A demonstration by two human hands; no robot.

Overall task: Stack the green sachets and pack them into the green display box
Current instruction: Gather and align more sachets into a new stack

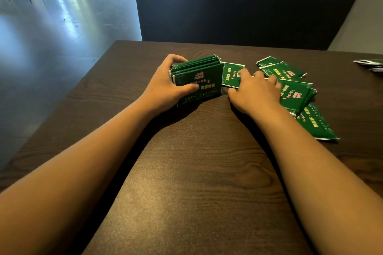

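A pale glossy floor stretches away at the left, and a dark upholstered bench back stands behind the dark wood-grain worktop. The left hand grasps a stack of green sachets standing on edge on the worktop, thumb on its near face and fingers curled over the far side. Just right of the stack 1 flat sachet lies under the fingertips of the right hand, which rests palm down, spread and clutching nothing. More loose sachets lie scattered beside and beyond that hand, some overlapping.
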